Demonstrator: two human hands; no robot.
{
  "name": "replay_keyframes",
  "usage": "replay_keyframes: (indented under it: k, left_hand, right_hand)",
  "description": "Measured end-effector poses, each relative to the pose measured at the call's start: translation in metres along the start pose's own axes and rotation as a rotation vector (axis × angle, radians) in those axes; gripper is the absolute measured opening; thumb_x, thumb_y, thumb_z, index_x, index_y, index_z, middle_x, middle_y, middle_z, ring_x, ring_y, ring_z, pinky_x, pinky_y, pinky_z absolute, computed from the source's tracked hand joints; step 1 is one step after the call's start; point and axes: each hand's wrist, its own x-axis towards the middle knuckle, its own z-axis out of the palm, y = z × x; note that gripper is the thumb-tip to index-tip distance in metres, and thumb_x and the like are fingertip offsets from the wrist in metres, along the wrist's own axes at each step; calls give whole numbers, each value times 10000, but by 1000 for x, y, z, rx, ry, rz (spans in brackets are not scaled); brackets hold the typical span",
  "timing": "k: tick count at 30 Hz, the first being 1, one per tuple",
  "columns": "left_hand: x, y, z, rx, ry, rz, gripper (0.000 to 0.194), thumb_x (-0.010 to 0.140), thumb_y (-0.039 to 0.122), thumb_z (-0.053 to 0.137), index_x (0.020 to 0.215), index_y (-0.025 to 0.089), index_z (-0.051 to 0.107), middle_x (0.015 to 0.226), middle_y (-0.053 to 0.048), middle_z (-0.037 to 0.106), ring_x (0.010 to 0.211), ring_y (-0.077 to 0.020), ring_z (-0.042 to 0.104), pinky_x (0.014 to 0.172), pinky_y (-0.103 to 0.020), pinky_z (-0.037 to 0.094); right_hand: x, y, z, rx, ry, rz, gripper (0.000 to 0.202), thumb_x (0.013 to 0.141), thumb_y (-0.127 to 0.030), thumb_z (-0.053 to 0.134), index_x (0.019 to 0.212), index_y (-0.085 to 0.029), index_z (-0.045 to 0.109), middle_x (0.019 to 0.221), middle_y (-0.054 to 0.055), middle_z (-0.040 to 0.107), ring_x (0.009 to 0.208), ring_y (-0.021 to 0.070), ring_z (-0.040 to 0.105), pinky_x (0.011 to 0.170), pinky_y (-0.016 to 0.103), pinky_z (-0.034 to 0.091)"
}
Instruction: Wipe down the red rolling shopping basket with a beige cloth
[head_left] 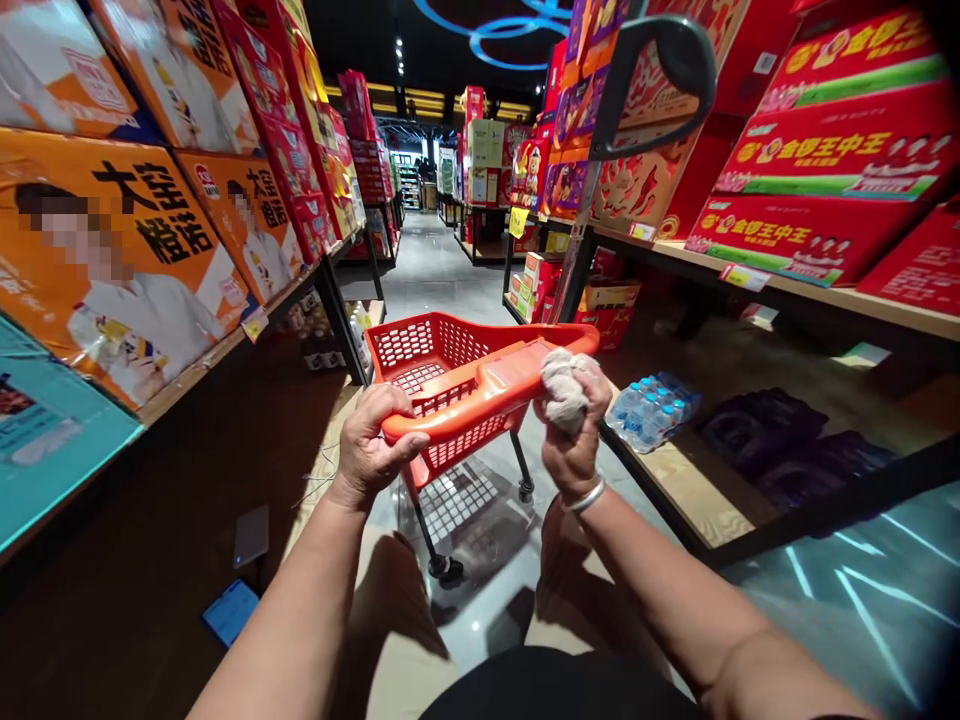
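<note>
A red plastic shopping cart (480, 408) with perforated basket walls stands in front of me, on dark legs with casters. My left hand (375, 440) is wrapped round the left end of its handle, the thumb lying on the near side. A crumpled off-white cloth (564, 390) is bunched in my right hand (571, 460), whose fingers are closed on it. That hand is at the right end of the cart's handle; the cloth hides whether the fingers grip the handle too. A pale bracelet circles my right wrist.
Shelves of orange cartons (112, 260) line the left side. On the right, red cartons (832, 150) fill a shelf above a pack of blue-capped bottles (652, 405). A grey loop-shaped handle (709, 75) juts in at upper right. The tiled aisle (427, 255) runs ahead between displays.
</note>
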Motion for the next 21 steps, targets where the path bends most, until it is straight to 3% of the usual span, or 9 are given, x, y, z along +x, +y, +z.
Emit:
replay_keyframes:
  k: [1,4,6,8,11,14,18,21]
  left_hand:
    - [0,1,1,12,4,-5,544,793,780,601,746,239,594,731,-41,602,785,-236,581,816,-425,501]
    - [0,5,3,29,4,9,540,801,776,599,755,238,596,747,-41,616,793,-235,585,813,-421,501]
    - [0,7,3,32,-8,24,531,807,768,601,768,238,602,756,-42,626,791,-234,587,802,-421,502]
    - [0,8,2,40,-24,23,533,809,772,593,785,240,606,769,-45,637,802,-238,599,810,-431,511]
    - [-2,7,0,42,-33,42,498,835,736,594,820,239,616,800,-49,655,845,-247,622,863,-457,525]
    - [-3,11,-2,53,-31,109,356,873,587,650,902,233,656,928,-63,681,932,-254,634,915,-475,523]
    - [3,33,-1,221,3,241,255,869,318,685,1109,233,688,1173,-90,643,1070,-261,621,960,-466,521]
    - [12,55,4,374,-17,374,297,861,196,661,1157,210,673,1106,-80,680,995,-233,650,912,-408,529]
  right_hand:
    - [-12,-13,2,17,14,-2,457,929,-252,539,1350,-356,394,1431,118,381,1385,296,459,1145,591,437]
    - [-27,-43,3,25,-190,-203,443,899,-279,583,1307,-417,476,1405,74,446,1334,304,505,1116,589,471]
    - [-18,-53,-2,-15,-361,-348,405,871,-319,630,1238,-471,553,1358,20,528,1304,309,526,1125,594,456]
    - [5,-53,-9,-55,-472,-381,349,882,-308,627,1201,-450,617,1347,7,565,1302,295,532,1137,553,455]
    - [56,-34,-19,-90,-507,-311,376,882,-212,589,1246,-274,656,1396,104,533,1321,309,514,1112,505,474]
    - [112,-9,-15,-295,-594,-130,485,785,-113,594,1250,-233,659,1346,118,564,1201,316,579,1011,495,502]
    - [170,-3,22,-502,-933,26,406,779,-179,642,1182,-221,670,1183,95,664,915,227,661,753,312,507]
    - [188,-21,58,-635,-1219,35,281,763,-209,695,1041,-169,715,946,81,724,759,194,657,636,270,453]
